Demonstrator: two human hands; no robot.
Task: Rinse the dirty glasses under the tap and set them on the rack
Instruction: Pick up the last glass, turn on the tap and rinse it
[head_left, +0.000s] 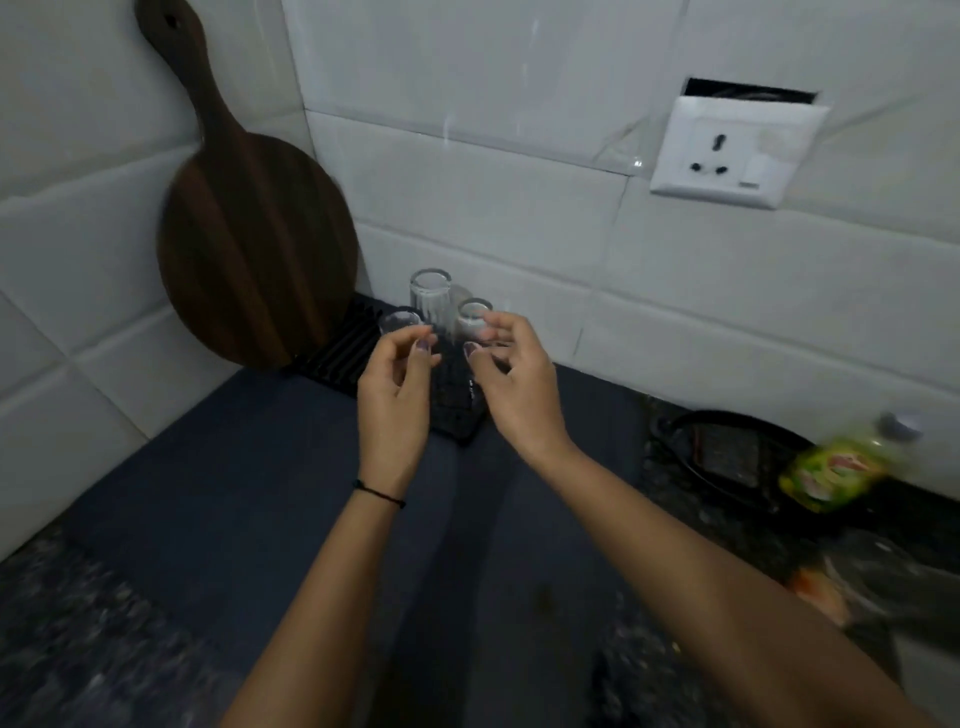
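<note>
A black ribbed rack (337, 353) sits on the counter in the tiled corner. Three clear glasses stand upside down on it: a tall glass (430, 299) at the back, a short glass (399, 321) on the left and another short glass (471, 318) on the right. My left hand (397, 395) hovers just in front of the left short glass, fingers curled and apart, nothing in them. My right hand (511, 384) has its thumb and fingertips pinched on the right short glass.
A dark round wooden board (249, 244) leans on the wall behind the rack. A dark mat (234, 493) covers the counter. At the right are a black pan (727, 457), a green bottle (836, 467) and a wall socket (727, 150).
</note>
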